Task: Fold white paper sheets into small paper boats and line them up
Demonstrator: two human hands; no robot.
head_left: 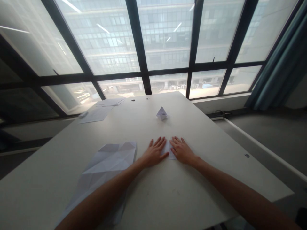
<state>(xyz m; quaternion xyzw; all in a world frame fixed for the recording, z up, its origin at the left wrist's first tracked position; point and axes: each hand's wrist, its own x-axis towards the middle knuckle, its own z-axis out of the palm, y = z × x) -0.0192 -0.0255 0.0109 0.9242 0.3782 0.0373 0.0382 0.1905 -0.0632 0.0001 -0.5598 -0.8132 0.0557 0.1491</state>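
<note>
A small folded sheet of white paper (pixel 171 156) lies flat on the table, mostly covered by my hands. My left hand (pixel 157 152) rests palm down on its left part, fingers stretched out. On its right part lies my right hand (pixel 181 150), also flat with the fingers extended. Just beyond them stands a folded paper boat (pixel 161 113), its peak pointing up. To the left, a large creased sheet of paper (pixel 107 161) is spread out, and my left forearm passes over part of it.
The white table (pixel 206 195) reaches toward tall windows. Loose paper sheets (pixel 96 114) lie at its far left. Two small round holes or discs, one being a dark disc (pixel 133 100), sit near the far edge. A small dark mark (pixel 247 156) is at the right edge. A blue curtain (pixel 275 64) hangs at right.
</note>
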